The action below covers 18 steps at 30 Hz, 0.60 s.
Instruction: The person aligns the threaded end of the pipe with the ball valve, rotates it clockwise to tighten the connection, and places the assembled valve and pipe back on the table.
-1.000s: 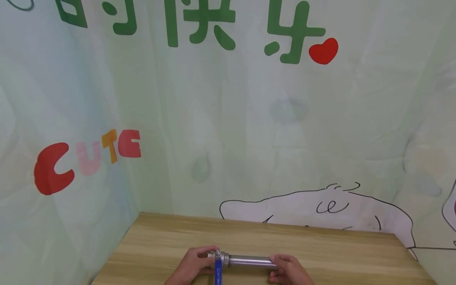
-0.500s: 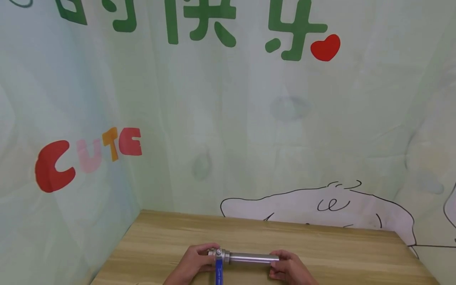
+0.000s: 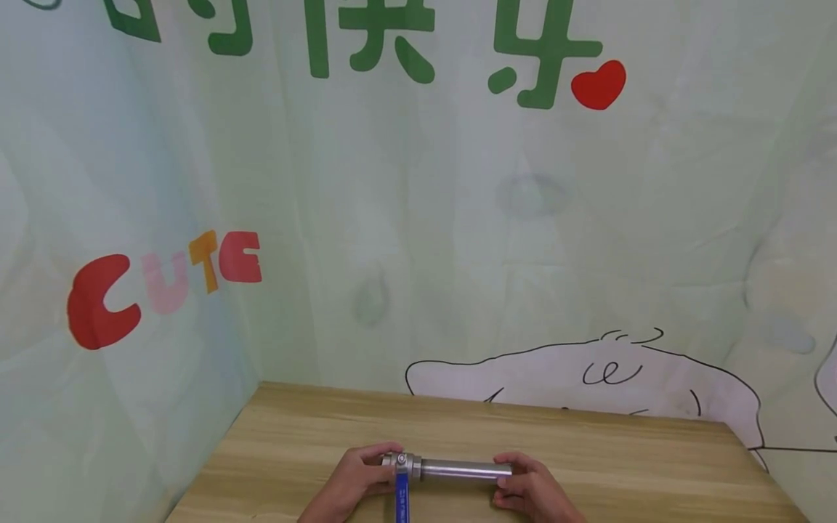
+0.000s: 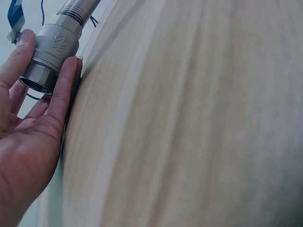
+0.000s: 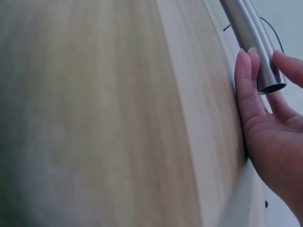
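A metal ball valve (image 3: 413, 466) with a blue lever handle (image 3: 402, 497) is joined to a straight steel pipe (image 3: 466, 471), which runs to the right in the head view. My left hand (image 3: 355, 479) holds the valve body, thumb on the near side and fingers around the far side; the left wrist view shows the valve's open threaded end (image 4: 40, 79) facing the palm. At the pipe's free end, my right hand (image 3: 531, 488) pinches the tube between thumb and fingers. In the right wrist view the hollow pipe end (image 5: 272, 88) faces the right palm.
Beneath the hands lies a wood-grain table (image 3: 314, 414). Pale green fabric walls (image 3: 458, 218) stand behind it and on the left, printed with green characters, a red heart (image 3: 599, 85) and coloured letters. A cartoon outline (image 3: 582, 374) shows just past the table's back edge.
The head view has tilted slightly down. My right fingers have shifted at the pipe's end, leaving more of it showing. My left hand keeps its hold on the valve.
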Available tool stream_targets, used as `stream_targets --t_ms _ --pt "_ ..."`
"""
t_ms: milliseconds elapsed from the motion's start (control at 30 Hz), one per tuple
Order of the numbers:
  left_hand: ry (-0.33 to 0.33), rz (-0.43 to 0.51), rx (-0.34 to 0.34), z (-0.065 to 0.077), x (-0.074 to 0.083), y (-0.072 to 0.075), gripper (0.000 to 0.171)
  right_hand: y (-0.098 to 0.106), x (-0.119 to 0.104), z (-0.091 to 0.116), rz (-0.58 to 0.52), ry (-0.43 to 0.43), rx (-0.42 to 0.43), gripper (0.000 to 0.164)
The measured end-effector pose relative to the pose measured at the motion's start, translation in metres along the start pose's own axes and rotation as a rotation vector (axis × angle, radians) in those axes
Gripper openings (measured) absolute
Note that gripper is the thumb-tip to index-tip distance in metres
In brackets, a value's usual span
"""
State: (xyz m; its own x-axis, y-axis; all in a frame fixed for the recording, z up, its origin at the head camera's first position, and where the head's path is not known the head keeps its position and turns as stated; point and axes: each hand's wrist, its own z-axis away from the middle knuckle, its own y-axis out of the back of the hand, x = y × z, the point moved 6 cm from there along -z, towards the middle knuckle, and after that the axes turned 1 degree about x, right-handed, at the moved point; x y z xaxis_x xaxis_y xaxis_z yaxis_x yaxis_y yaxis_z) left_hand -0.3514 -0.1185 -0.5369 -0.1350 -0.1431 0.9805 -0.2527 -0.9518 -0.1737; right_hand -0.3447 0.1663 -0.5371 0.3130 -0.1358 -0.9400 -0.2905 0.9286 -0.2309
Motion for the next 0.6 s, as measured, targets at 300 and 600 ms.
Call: stream_targets --t_ms 300,600 --pt "0.020 -0.006 0.002 0.0012 0.0003 -0.0004 0.040 -0.0005 -0.0004 0.0004 0.029 -0.052 0.017 0.031" --pt "0.044 -0.038 -0.006 0.0017 0.0019 -0.0006 0.042 0.0002 -0.0003 0.0010 0.040 -0.068 0.019 0.035"
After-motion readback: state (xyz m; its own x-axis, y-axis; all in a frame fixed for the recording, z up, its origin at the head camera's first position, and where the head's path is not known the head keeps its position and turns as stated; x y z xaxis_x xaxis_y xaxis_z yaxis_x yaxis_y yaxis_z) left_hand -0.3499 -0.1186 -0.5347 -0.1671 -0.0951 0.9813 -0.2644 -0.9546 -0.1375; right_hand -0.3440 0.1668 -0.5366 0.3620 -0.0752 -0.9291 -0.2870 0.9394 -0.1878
